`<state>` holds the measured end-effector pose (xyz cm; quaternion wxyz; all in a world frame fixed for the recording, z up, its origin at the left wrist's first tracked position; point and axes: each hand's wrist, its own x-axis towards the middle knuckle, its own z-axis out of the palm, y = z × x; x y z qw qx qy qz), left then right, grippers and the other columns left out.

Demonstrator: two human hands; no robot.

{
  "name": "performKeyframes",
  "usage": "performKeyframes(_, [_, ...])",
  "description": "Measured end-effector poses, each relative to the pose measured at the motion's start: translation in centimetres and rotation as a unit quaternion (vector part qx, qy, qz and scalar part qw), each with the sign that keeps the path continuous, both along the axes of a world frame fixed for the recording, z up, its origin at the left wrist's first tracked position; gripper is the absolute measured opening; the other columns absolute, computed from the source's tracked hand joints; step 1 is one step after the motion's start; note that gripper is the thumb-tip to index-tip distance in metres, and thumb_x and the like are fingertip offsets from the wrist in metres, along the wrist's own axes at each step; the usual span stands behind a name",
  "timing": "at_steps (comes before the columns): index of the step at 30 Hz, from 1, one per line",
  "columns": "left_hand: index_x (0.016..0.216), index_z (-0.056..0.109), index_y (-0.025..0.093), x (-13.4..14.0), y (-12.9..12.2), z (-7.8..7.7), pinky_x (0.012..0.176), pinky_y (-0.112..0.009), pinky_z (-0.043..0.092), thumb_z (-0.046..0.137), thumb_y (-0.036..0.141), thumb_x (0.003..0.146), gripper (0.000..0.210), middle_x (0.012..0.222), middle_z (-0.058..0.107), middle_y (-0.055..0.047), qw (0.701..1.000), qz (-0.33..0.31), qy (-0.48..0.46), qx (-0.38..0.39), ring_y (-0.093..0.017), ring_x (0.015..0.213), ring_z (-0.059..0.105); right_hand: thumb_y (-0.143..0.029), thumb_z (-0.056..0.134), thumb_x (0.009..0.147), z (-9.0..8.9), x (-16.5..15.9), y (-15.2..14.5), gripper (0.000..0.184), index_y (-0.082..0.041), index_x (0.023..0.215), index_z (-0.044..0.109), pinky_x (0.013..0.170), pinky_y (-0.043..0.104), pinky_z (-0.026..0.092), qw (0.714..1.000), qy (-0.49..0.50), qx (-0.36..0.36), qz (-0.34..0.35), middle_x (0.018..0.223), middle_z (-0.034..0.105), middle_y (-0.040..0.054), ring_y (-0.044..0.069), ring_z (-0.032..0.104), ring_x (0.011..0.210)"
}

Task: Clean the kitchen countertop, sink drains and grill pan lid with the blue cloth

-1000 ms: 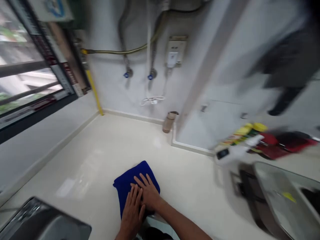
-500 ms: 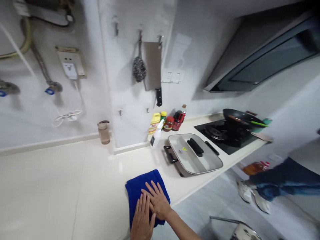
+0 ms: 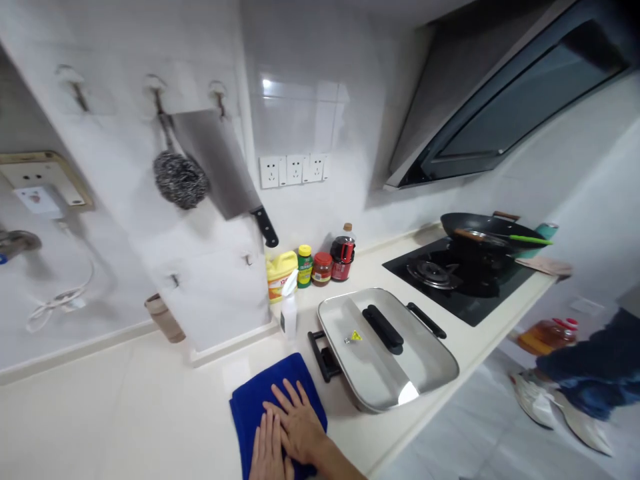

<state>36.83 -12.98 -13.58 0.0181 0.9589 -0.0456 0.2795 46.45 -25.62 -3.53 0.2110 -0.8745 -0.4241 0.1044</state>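
A folded dark blue cloth (image 3: 260, 390) lies on the white counter, near its front edge. My right hand (image 3: 299, 427) rests flat on it with the fingers spread. Beside and partly under that hand's thumb side, my left hand (image 3: 270, 453) also lies flat on the cloth, fingers stretched out; the frame's bottom edge cuts it off. Neither hand grips anything. Just right of the cloth stands a rectangular electric pan (image 3: 425, 373) with a lid and black handles. Behind the cloth is a white spray bottle (image 3: 289, 313).
Sauce jars (image 3: 322, 269) and a yellow jug (image 3: 281, 273) line the wall. A wok (image 3: 493, 230) sits on the black gas hob (image 3: 450, 277). A cleaver (image 3: 220, 163) and a steel scourer (image 3: 180, 180) hang from hooks. A person's legs (image 3: 580, 373) stand at the right.
The view has swung right and closer to the pan and hob. Both hands stay flat on the blue cloth, with little visible shift.
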Motion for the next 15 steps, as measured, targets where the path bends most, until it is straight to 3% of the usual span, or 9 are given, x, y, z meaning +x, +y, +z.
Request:
performKeyframes(5, [0.156, 0.005, 0.009, 4.9, 1.3, -0.2, 0.104, -0.053, 0.051, 0.04, 0.018, 0.088, 0.076, 0.162, 0.02, -0.018, 1.0, 0.006, -0.024, -0.011, -0.031, 0.148, 0.028, -0.043, 0.028, 0.104, 0.7, 4.3, 1.2, 0.054, -0.032, 0.156, 0.023, 0.12, 0.066, 0.008, 1.0, 0.019, 0.023, -0.008, 0.165, 0.009, 0.0023, 0.032, -0.002, 0.151])
performKeyframes(9, [0.156, 0.006, 0.008, 6.5, 1.8, 0.7, 0.105, -0.058, 0.051, 0.038, 0.019, 0.09, 0.074, 0.159, 0.027, -0.021, 1.0, 0.01, 0.002, -0.011, -0.033, 0.147, 0.028, -0.041, 0.035, 0.102, 0.1, 6.2, 2.0, 0.056, -0.029, 0.156, 0.026, 0.121, 0.066, 0.007, 0.999, 0.018, 0.036, -0.015, 0.165, 0.009, 0.0038, 0.032, -0.004, 0.15])
performKeyframes(12, [0.155, 0.008, 0.005, 6.4, 1.9, 1.7, 0.101, -0.059, 0.053, 0.04, 0.018, 0.09, 0.074, 0.155, 0.034, -0.025, 1.0, 0.007, 0.015, 0.01, -0.036, 0.146, 0.031, -0.039, 0.033, 0.103, -0.9, 6.1, 2.1, 0.053, -0.027, 0.154, 0.031, 0.122, 0.062, 0.013, 0.997, 0.018, 0.063, -0.03, 0.164, 0.018, 0.0039, 0.031, 0.003, 0.151])
performKeyframes(15, [0.155, 0.01, 0.006, 6.0, 1.7, 3.0, 0.102, -0.059, 0.053, 0.04, 0.014, 0.089, 0.073, 0.157, 0.03, -0.025, 0.999, -0.001, 0.029, 0.026, -0.036, 0.145, 0.03, -0.033, 0.035, 0.101, -1.9, 4.2, 1.0, 0.052, -0.018, 0.151, 0.039, 0.122, 0.051, 0.025, 0.993, 0.008, 0.094, -0.066, 0.159, 0.031, 0.0078, 0.027, 0.019, 0.149])
